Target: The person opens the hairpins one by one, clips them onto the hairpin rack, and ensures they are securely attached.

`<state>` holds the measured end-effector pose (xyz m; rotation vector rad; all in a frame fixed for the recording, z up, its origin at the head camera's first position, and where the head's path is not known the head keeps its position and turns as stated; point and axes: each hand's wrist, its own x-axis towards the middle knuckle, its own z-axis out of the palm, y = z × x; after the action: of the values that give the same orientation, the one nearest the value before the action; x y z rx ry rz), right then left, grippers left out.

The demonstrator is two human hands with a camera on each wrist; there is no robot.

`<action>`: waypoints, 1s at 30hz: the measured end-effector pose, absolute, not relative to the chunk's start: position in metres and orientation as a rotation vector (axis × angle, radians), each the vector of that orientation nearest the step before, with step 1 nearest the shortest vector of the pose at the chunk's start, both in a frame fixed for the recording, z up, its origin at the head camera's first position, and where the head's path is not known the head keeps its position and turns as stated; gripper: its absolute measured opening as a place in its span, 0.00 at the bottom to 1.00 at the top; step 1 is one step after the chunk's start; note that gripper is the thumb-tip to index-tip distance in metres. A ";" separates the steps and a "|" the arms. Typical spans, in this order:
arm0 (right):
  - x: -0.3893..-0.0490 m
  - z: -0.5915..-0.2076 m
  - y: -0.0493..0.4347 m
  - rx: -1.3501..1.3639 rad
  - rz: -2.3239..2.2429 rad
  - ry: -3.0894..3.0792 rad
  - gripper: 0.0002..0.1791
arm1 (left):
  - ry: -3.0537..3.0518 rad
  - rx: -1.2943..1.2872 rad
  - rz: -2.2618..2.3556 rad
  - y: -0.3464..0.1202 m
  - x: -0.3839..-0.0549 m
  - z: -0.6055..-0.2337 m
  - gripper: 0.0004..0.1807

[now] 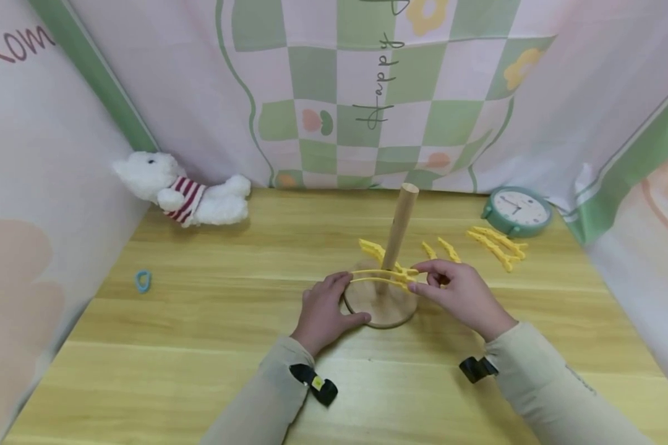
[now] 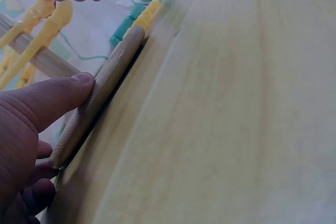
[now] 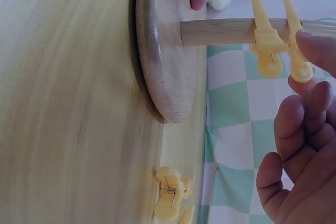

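A wooden stand has a round base (image 1: pixel 388 312) and an upright post (image 1: pixel 402 225). My left hand (image 1: pixel 325 312) grips the base rim, with the thumb on top and the other fingers round the edge. My right hand (image 1: pixel 459 293) pinches the handle ends of a yellow alligator hair clip (image 3: pixel 268 40) between thumb and finger. Its two long prongs point left, overlapping the post in the right wrist view. A second yellow hair clip (image 1: pixel 370 248) shows behind, close to the post and partly hidden by it.
More yellow clips (image 1: pixel 498 246) lie on the table right of the stand, near a round green clock (image 1: pixel 518 210). A white plush toy (image 1: pixel 211 204) in a striped shirt lies at the back left. A small blue ring (image 1: pixel 143 281) sits farther left. Printed curtains stand behind the table.
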<state>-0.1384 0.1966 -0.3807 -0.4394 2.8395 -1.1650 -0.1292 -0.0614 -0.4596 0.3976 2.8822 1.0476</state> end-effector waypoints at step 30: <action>-0.135 -0.412 0.240 -0.164 -1.282 2.913 0.22 | 2.885 0.393 1.036 -0.061 -0.131 -0.462 0.48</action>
<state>-0.1351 0.2396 -0.4122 -0.1645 2.9132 -1.2820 -0.1305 -0.0614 -0.4623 0.3933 2.8854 1.0360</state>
